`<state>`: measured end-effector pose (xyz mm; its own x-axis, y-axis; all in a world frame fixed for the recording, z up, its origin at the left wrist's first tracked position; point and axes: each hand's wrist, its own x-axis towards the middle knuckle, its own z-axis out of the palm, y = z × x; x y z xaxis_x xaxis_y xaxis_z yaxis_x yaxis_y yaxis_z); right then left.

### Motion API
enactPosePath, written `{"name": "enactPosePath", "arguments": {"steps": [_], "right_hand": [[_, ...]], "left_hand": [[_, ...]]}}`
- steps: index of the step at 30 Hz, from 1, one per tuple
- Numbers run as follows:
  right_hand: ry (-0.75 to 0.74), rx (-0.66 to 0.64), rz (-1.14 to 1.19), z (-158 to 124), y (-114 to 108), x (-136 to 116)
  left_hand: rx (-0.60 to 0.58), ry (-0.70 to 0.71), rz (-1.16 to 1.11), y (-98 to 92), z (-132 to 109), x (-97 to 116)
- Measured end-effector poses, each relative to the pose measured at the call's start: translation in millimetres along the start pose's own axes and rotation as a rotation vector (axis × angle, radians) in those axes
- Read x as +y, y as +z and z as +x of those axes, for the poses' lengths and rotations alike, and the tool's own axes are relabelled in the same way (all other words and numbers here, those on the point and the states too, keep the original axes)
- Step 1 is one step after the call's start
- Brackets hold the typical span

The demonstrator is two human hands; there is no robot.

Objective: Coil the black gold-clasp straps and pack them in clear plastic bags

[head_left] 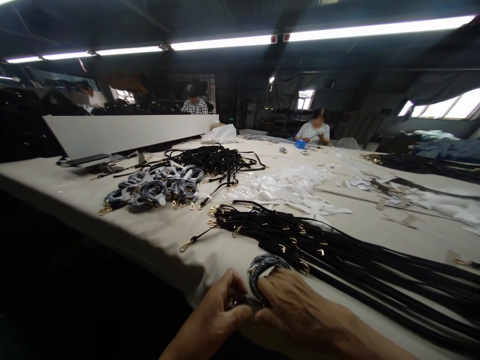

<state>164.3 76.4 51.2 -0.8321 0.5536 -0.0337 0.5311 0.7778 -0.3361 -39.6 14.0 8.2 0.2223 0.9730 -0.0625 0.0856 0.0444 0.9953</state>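
A black strap coiled into a ring, with a shiny clear wrapping about it, is the coiled strap (258,267) at the table's near edge. My right hand (288,295) grips the coil, its fingers reaching inside the ring. My left hand (225,305) pinches the strap's end low on the coil, where a bit of gold metal shows. Just beyond my hands lies a bundle of long black straps (337,252) with gold clasps, running off to the right. One strap's gold snap hook (185,246) sticks out toward the near edge.
Wrapped strap coils (152,192) are piled at the left, before a heap of loose black straps (213,160). Clear plastic bags and white paper strips (292,185) are strewn mid-table. A white panel (138,131) stands behind. A person (313,131) sits across the table; others are farther back.
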Motion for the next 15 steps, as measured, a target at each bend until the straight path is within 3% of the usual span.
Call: {"name": "enactPosePath", "arguments": {"steps": [3, 7, 10, 15], "right_hand": [[0.038, -0.055, -0.061, -5.9, 0.0, 7.3], [0.052, -0.097, -0.116, -11.1, 2.3, 13.3], [0.055, -0.128, -0.133, -11.2, 3.1, 14.4], [0.006, -0.147, -0.147, -7.1, 4.0, 16.2]], "left_hand": [[0.022, 0.091, 0.275, -0.2, 5.0, -0.6], [0.111, 0.314, 0.749, 4.9, 13.1, -10.3], [0.152, 0.515, 0.873, 9.7, 17.5, -18.1], [0.104, 0.733, 0.95, 11.2, 24.6, -23.2]]}}
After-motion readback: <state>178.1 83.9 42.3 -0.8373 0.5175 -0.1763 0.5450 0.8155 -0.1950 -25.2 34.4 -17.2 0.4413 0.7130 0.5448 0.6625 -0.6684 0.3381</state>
